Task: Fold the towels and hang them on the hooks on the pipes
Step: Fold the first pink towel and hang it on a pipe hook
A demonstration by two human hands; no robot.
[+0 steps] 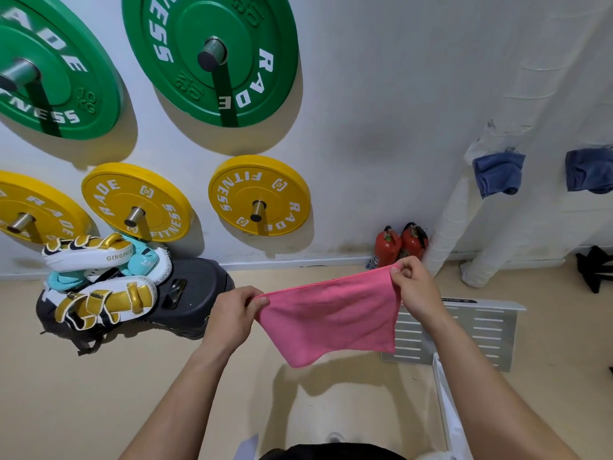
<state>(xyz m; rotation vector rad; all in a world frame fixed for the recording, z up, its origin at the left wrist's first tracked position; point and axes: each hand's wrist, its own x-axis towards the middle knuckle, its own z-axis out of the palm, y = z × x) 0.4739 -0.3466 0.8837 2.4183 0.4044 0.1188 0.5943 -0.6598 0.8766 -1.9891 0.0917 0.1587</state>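
Observation:
A pink towel (331, 317) hangs stretched in the air in front of me, folded over with its top edge taut. My left hand (234, 313) pinches its left top corner. My right hand (414, 290) pinches the right top corner, a little higher. At the right, two white wrapped pipes (454, 220) rise along the wall. A folded blue towel (497, 174) hangs on the nearer pipe, and a second blue towel (588, 171) hangs further right. The hooks themselves are hidden under the towels.
Green and yellow weight plates (258, 197) sit on wall pegs. Gold and white boxing pads (99, 287) lie piled on a dark bag at the left. Two red fire extinguishers (398, 247) stand by the pipe base. A white slotted panel (464, 333) lies on the floor.

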